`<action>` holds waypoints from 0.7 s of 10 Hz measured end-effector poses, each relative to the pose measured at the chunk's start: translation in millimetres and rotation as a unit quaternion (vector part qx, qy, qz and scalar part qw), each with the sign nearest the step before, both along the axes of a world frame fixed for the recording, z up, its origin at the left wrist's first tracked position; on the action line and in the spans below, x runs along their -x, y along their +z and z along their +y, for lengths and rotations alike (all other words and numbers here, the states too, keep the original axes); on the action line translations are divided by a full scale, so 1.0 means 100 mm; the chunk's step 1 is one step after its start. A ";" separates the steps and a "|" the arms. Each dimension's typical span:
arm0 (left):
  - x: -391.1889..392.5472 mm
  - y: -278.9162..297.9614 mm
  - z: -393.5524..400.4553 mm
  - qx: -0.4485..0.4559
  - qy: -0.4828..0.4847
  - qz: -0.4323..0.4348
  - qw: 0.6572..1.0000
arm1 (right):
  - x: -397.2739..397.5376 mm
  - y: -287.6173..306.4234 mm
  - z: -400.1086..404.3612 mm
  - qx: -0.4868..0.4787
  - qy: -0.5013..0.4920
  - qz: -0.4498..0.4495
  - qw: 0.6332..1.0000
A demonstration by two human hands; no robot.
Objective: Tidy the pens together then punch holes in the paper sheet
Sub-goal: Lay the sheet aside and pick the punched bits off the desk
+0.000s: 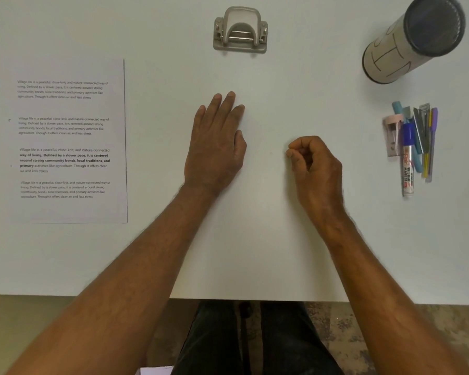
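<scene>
Several pens and a whiteboard marker (408,163) lie side by side in a bundle (424,142) at the right of the white table, beside a small pink sharpener (392,136). A printed paper sheet (65,142) lies flat at the left. A grey hole punch (240,31) stands at the far middle. My left hand (217,144) rests palm down at the centre, fingers together, holding nothing. My right hand (314,163) rests beside it, curled into a loose fist with nothing visible in it.
A tall cylindrical pen holder (412,41) with a dark rim stands at the far right. The table's front edge (241,297) runs across the lower view, with my dark trousers and a speckled floor below it.
</scene>
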State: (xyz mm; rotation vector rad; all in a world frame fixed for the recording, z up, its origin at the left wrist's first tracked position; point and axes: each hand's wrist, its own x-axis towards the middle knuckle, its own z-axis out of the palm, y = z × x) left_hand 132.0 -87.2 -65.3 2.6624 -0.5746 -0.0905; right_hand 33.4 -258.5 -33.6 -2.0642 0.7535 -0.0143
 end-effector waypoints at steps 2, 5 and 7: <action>0.00 0.00 0.00 -0.002 0.000 -0.003 1.000 | -0.02 0.07 -0.05 -0.054 -0.043 -0.002 0.998; 0.01 -0.01 0.00 -0.004 0.000 0.001 1.000 | -0.11 0.09 0.06 0.138 0.159 0.006 0.978; 0.01 0.00 0.00 -0.003 0.001 -0.002 1.000 | -0.18 0.15 0.09 0.207 0.216 0.027 0.954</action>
